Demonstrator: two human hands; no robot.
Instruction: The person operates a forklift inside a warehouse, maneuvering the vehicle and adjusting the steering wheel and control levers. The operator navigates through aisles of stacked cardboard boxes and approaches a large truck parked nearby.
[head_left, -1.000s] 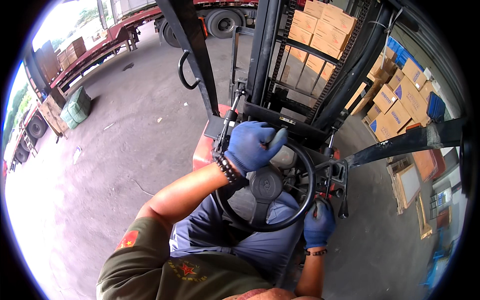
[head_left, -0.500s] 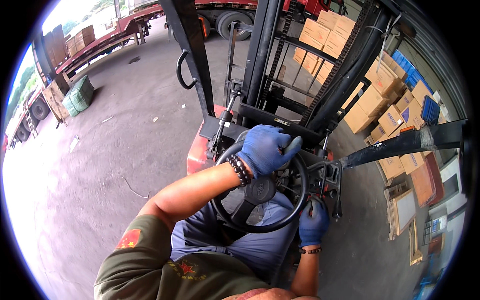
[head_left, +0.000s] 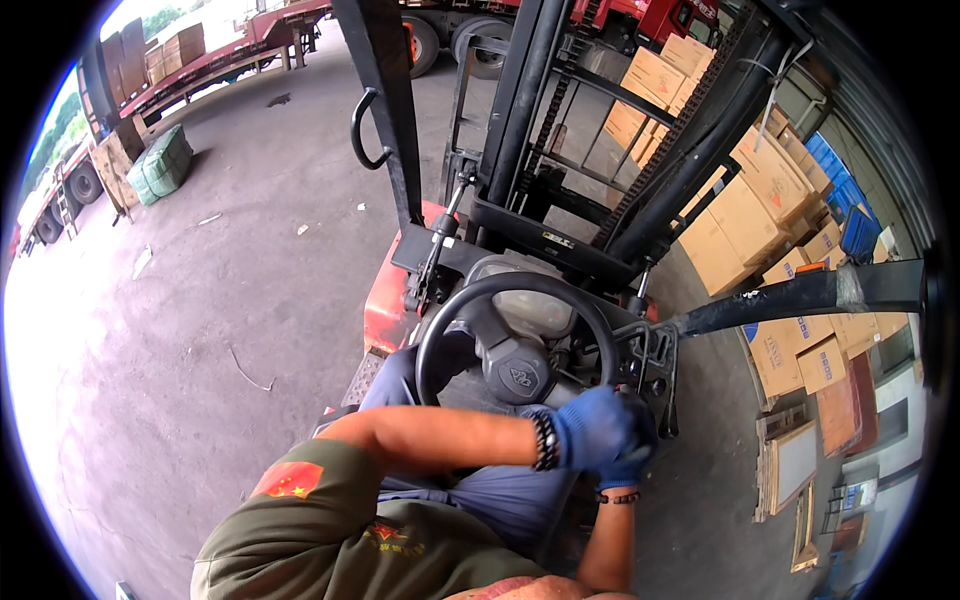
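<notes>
The black steering wheel (head_left: 517, 368) sits in front of my lap, on the forklift's column, its hub and most of its rim in plain view. My left hand (head_left: 597, 428), in a blue knit glove, is at the lower right of the rim, with the forearm crossing over my blue-grey trousers (head_left: 515, 500). The glove is blurred and its fingers are turned away from me, so I cannot tell whether they are clamped on the rim. My right hand (head_left: 630, 468), gloved alike, lies mostly hidden behind the left one, near the lever console (head_left: 655, 370); I cannot tell whether it grips anything. A dark beaded bracelet (head_left: 546, 440) circles my left wrist.

Ahead stands the black mast (head_left: 525, 105) with its chains, and through it I see stacked cartons (head_left: 645, 85). To the right are more cartons (head_left: 735, 225), blue crates (head_left: 845, 180) and a wooden pallet (head_left: 785, 470). Far left, a green wrapped bale (head_left: 160, 167) rests on the floor, near a red flatbed trailer (head_left: 235, 58).
</notes>
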